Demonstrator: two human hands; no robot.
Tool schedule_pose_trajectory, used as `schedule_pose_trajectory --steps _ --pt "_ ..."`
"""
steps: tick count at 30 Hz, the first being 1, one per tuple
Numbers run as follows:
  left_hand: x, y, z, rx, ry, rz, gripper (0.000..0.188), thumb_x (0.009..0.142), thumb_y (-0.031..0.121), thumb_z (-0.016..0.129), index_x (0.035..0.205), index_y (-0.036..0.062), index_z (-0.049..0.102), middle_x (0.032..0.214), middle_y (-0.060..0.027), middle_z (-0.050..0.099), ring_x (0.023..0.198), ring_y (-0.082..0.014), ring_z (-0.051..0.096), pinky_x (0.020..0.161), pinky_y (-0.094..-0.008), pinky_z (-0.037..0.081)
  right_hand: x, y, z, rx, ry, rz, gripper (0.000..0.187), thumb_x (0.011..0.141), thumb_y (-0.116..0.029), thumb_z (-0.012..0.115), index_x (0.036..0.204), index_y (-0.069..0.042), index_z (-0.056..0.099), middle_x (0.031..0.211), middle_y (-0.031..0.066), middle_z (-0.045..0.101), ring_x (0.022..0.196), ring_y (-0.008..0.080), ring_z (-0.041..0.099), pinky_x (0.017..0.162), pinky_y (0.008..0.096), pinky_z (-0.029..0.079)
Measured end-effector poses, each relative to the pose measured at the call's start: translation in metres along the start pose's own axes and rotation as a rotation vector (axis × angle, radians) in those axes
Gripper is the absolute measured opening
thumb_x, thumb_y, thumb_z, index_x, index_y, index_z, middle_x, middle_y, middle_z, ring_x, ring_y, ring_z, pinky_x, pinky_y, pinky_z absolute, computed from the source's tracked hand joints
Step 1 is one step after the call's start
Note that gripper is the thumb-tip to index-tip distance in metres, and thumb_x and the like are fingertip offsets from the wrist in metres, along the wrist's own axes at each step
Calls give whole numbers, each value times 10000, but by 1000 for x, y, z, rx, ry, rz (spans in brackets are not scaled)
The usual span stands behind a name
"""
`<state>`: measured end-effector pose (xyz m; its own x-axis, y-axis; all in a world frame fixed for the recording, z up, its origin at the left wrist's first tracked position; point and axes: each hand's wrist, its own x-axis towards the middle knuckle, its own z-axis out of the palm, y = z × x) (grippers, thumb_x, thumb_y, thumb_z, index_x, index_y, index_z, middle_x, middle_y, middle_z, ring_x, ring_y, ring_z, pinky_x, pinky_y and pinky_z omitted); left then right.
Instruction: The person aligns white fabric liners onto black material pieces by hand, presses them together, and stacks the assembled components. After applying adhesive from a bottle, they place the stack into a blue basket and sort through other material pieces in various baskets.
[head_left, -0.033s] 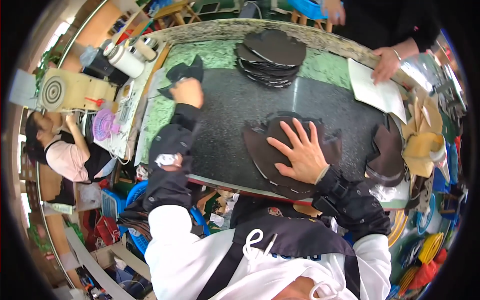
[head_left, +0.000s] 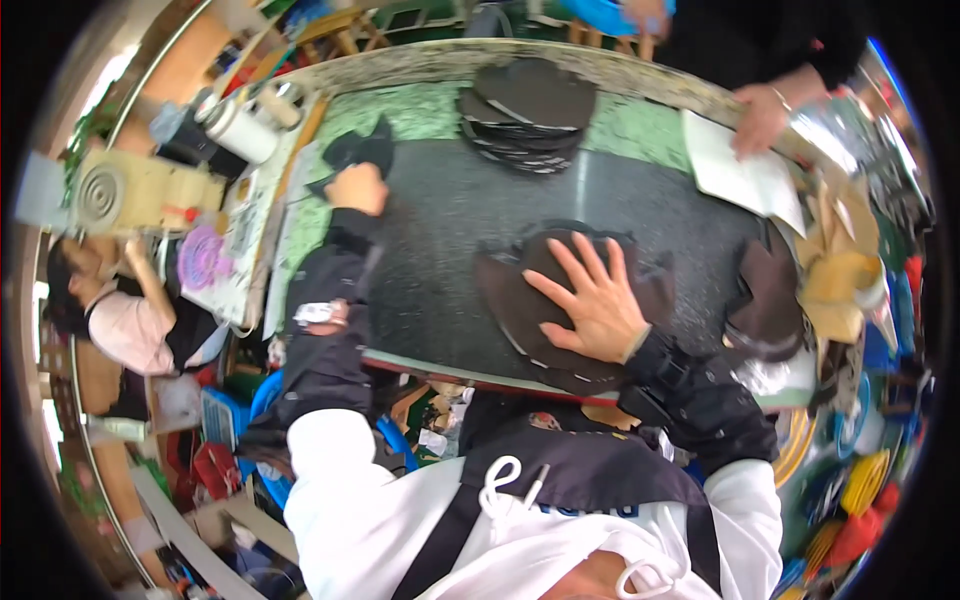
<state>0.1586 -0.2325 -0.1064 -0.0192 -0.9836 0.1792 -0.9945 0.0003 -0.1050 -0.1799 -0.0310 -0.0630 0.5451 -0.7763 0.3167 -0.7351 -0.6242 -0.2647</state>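
At the far left of the worktable, my left hand is closed on a dark cut piece of sheet material with pointed corners. My right hand lies flat with fingers spread, palm down on a low stack of dark brown cut pieces near the front edge. Under both of them is a black mat on a green tabletop. Beyond my right hand, a taller stack of similar pieces stands at the back. More brown pieces lie at the right end.
Across the table, a person's hand touches an open white notebook. Brown paper is heaped at the right end. On the left, a side bench holds a white flask and a purple fan, with another person seated beyond.
The whole view has shifted slightly to the left. Both hands keep nearly the same places on the table, the left still gripping its piece.
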Motion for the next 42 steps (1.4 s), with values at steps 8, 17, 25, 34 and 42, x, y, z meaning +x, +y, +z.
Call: schedule_pose_trajectory --steps 8,17,25,34,42 --pt "-23 -46 -24 -300 389 94 298 878 230 559 1094 42 642 800 -181 659 749 -340 630 689 -410 501 -93 47 -59 145 347 317 390 783 -94 632 1168 -91 569 1180 109 557 1134 285 524 967 422 396" --pt "-243 161 -102 -564 226 812 262 772 35 656 1034 15 646 995 -127 594 980 -324 597 839 -426 497 -196 164 -124 -301 289 789 203 822 -114 568 998 -27 621 929 141 628 817 272 637 701 344 521" --pt "-246 176 -104 -670 174 828 245 734 21 682 977 24 652 989 -121 601 1007 -320 599 847 -399 491 -147 310 -112 -772 6 1160 199 812 -112 568 965 -16 651 954 149 670 888 281 677 722 395 554" --pt "-242 172 -110 -705 118 802 285 734 22 682 1016 27 642 995 -132 602 999 -326 599 850 -401 490 -155 325 -140 -619 -194 1127 179 800 -104 575 929 -32 677 1003 162 672 919 312 672 762 415 547" --pt "-210 223 -183 -1166 38 576 346 761 70 712 1092 12 628 1068 -124 610 985 -280 607 831 -361 494 -85 95 -161 376 263 473 128 741 -43 668 863 -36 631 751 68 626 720 180 669 629 299 518"
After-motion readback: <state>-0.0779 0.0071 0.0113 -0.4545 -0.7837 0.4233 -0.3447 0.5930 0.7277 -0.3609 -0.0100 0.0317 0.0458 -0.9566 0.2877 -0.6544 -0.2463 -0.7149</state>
